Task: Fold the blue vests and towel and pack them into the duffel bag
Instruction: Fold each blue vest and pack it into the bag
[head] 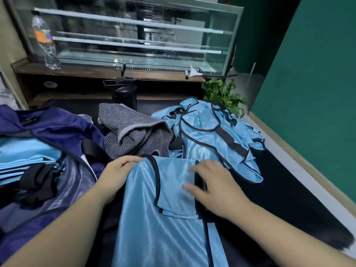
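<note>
Nearest the lens, at lower centre of the frame, I note one blue vest (163, 224) spread flat on the dark table (285, 199), its upper portion partly folded over itself, with dark trim along the edges. I observe the left hand (117, 174) at centre left, resting on the vest's upper left edge; the fingers lie along the fabric with the tips slightly bent, and I cannot tell whether they pinch the cloth or merely press it. I observe the right hand (213, 187) just right of centre, fingers extended and spread, flat on the folded portion beside a black strap; it is blurred, so finer detail is not readable.

At left of the frame I record the navy duffel bag (50, 130), lying open, with folded blue vests (27, 155) stacked inside it and black straps across them. At upper centre, a grey ribbed towel (133, 132) lies crumpled, touching the bag on one side. Just beside it, at centre right, a loose pile of unfolded vests (213, 135) sits heaped on the table.

Behind these I note a black bottle (125, 93), a green plant (225, 95) at right, a glass display case (134, 31) along the top, and a clear water bottle (46, 41) at upper left.
</note>
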### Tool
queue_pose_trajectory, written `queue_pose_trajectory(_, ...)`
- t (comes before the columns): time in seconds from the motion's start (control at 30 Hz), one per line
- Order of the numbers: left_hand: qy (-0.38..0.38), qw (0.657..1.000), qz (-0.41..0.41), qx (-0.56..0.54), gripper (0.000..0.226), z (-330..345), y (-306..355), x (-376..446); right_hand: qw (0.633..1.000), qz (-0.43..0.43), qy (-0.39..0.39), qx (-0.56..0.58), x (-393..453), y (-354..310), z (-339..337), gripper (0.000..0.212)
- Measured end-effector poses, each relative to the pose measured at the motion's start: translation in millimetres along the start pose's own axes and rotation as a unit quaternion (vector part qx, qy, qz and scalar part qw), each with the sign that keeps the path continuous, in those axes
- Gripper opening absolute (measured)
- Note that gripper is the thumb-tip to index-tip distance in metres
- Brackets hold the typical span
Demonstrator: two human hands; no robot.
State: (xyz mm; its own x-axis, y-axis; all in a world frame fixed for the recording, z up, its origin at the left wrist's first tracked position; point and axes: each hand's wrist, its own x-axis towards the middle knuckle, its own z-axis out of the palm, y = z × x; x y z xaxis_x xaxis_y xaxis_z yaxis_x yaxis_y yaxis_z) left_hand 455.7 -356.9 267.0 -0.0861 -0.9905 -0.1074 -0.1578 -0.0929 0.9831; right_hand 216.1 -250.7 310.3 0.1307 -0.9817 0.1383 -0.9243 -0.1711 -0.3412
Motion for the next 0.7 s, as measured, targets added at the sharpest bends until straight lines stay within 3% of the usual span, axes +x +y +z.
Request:
queue_pose_trajectory(0.1, 0.01, 1.0, 0.004, -0.01, 0.02, 1, -1, 0, 0.972, 0.2, 0.027, 0.116, 24, 12, 1, 0.06)
queue_pose_trajectory(0.2, 0.029, 0.998, -0.005, -0.052, 0.015, 5, -1, 1, 0.908, 0.301, -0.019, 0.289, 41, 11, 5, 0.05)
queue_pose_trajectory(0.33, 0.039, 0.997, -0.042, -0.046, 0.024, 4, 1, 4, 0.889, 0.313, -0.04, 0.332, 50, 7, 9, 0.039)
queue_pose_trajectory(0.43, -0.009, 0.996, -0.063, -0.067, 0.022, 1, 5, 2, 0.882, 0.319, -0.087, 0.336, 48, 7, 0, 0.035)
queue_pose_trajectory(0.57, -0.073, 0.992, -0.075, -0.063, 0.018, 2, 16, -4, 0.877, 0.304, -0.179, 0.327, 40, 7, -9, 0.072)
queue_pose_trajectory(0.63, -0.106, 0.991, -0.084, -0.016, 0.017, 4, 21, -6, 0.879, 0.29, -0.2, 0.32, 37, 7, -12, 0.059)
queue_pose_trajectory(0.7, -0.132, 0.986, -0.098, 0.033, 0.015, 6, 26, -9, 0.891, 0.279, -0.213, 0.288, 32, 7, -15, 0.03)
